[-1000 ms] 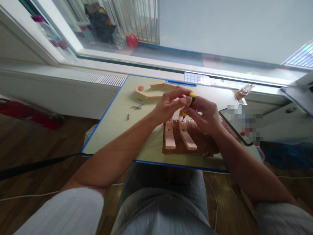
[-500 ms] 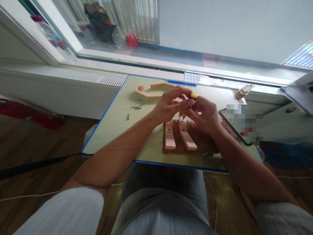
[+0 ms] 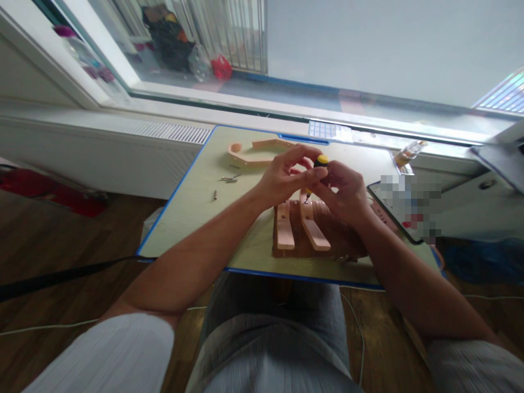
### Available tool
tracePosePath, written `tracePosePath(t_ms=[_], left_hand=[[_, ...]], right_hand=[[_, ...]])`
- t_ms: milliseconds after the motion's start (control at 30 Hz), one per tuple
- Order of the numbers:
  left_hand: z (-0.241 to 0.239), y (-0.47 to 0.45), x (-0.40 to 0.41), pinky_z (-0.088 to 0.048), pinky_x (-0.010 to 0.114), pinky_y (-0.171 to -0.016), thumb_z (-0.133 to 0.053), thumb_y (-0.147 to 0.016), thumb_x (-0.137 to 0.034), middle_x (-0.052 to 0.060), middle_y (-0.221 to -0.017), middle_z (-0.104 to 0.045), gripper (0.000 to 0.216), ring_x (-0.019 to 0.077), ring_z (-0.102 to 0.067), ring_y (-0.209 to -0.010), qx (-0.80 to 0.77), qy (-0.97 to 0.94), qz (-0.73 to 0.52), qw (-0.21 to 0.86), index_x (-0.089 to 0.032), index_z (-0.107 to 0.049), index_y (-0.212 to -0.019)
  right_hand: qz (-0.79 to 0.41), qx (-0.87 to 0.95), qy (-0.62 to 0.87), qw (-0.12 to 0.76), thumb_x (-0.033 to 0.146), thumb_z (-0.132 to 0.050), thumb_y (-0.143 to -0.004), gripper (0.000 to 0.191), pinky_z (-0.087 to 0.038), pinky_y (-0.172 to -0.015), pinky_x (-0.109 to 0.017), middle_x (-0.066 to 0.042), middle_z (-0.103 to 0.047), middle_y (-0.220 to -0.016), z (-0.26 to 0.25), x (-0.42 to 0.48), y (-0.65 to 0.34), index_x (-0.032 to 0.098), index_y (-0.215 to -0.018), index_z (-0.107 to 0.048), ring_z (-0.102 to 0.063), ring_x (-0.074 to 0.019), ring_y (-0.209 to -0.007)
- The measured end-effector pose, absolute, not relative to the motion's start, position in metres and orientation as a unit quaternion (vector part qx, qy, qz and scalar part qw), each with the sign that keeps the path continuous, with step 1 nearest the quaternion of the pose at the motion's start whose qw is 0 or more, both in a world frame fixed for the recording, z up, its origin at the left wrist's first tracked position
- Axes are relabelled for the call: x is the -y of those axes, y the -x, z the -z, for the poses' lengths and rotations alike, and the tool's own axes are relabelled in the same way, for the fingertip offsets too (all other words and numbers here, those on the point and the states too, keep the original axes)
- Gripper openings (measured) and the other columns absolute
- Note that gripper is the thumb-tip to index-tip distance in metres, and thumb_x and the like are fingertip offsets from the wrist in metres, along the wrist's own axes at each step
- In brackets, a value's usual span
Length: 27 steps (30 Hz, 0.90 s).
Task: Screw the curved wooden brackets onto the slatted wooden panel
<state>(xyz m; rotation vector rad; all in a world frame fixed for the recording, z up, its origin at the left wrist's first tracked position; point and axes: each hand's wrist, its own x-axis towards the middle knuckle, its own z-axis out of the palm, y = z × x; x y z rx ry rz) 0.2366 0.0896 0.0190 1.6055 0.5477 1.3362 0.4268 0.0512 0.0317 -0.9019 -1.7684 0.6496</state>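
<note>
Though aslant, screwdriver [image 3: 321, 162] in tight grip of both hands [image 3: 282, 173] [image 3: 347, 190]

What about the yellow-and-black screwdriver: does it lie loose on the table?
No, the left hand and the right hand hold the screwdriver, with its tip at a pale wooden strip.

The screwdriver [image 3: 322, 160] has turned in place, its black part now showing leftward; the left fingers [image 3: 316, 174] have shifted rightward.
</note>
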Motion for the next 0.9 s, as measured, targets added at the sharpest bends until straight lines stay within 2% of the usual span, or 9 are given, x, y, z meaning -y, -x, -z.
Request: tracePosePath(t_ms=[200,367,433,533,633,800,900], left_hand=[[-0.018,-0.238,-0.092,-0.056,0.028,-0.085,-0.099,-0.08,-0.057,0.002,-0.11,-0.075,0.043,0.0149,-0.068,-0.098,-0.229,-0.649,-0.562,0.459,-0.026,-0.082,-0.104],[-0.015,-0.235,-0.096,-0.056,0.027,-0.08,-0.097,-0.084,-0.056,0.003,-0.115,-0.074,0.038,0.0166,-0.068,-0.103,-0.213,-0.661,-0.547,0.467,-0.033,-0.087,-0.113],[-0.013,-0.234,-0.098,-0.058,0.027,-0.082,-0.095,-0.088,-0.053,0.003,-0.118,-0.073,0.035,0.0175,-0.069,-0.107,-0.194,-0.667,-0.546,0.468,-0.035,-0.088,-0.117],[-0.014,-0.234,-0.098,-0.061,0.028,-0.086,-0.093,-0.091,-0.051,0.004,-0.119,-0.073,0.03,0.0189,-0.069,-0.113,-0.177,-0.674,-0.545,0.467,-0.036,-0.089,-0.118],[-0.017,-0.234,-0.095,-0.061,0.029,-0.089,-0.091,-0.093,-0.05,0.004,-0.12,-0.073,0.027,0.0193,-0.069,-0.116,-0.181,-0.671,-0.548,0.465,-0.035,-0.09,-0.116],[-0.021,-0.235,-0.09,-0.058,0.029,-0.095,-0.093,-0.091,-0.052,0.003,-0.118,-0.077,0.034,0.0165,-0.071,-0.11,-0.196,-0.668,-0.553,0.457,-0.031,-0.087,-0.116],[-0.021,-0.236,-0.088,-0.056,0.027,-0.086,-0.099,-0.082,-0.054,0.002,-0.119,-0.078,0.044,0.0149,-0.07,-0.102,-0.224,-0.661,-0.555,0.452,-0.03,-0.084,-0.114]], right_hand=[[-0.27,0.716,0.376,0.523,0.043,-0.088,-0.091,0.036,-0.04,-0.056,-0.03,0.005,-0.058,-0.069,-0.031,-0.051,-0.423,0.026,-0.079,-0.06,-0.048,-0.0114,-0.062],[-0.272,0.714,0.38,0.521,0.034,-0.09,-0.09,0.029,-0.039,-0.056,-0.03,0.005,-0.06,-0.068,-0.032,-0.051,-0.424,0.025,-0.08,-0.064,-0.047,-0.0112,-0.06],[-0.299,0.722,0.363,0.507,0.039,-0.088,-0.094,0.025,-0.044,-0.06,-0.032,0.002,-0.065,-0.074,-0.032,-0.052,-0.427,0.024,-0.086,-0.07,-0.053,-0.0132,-0.064],[-0.333,0.728,0.337,0.496,0.053,-0.084,-0.098,0.03,-0.054,-0.068,-0.036,-0.003,-0.073,-0.087,-0.032,-0.053,-0.43,0.025,-0.091,-0.075,-0.064,-0.0181,-0.075],[-0.331,0.733,0.335,0.491,0.056,-0.084,-0.099,0.033,-0.057,-0.072,-0.038,-0.004,-0.074,-0.088,-0.033,-0.053,-0.431,0.025,-0.092,-0.077,-0.066,-0.0193,-0.077],[-0.304,0.728,0.352,0.503,0.048,-0.085,-0.097,0.031,-0.047,-0.062,-0.033,0.002,-0.066,-0.076,-0.031,-0.052,-0.428,0.024,-0.087,-0.069,-0.055,-0.0139,-0.068],[-0.295,0.716,0.364,0.517,0.043,-0.088,-0.093,0.03,-0.04,-0.057,-0.03,0.005,-0.059,-0.072,-0.028,-0.053,-0.426,0.025,-0.084,-0.065,-0.049,-0.0112,-0.063]])
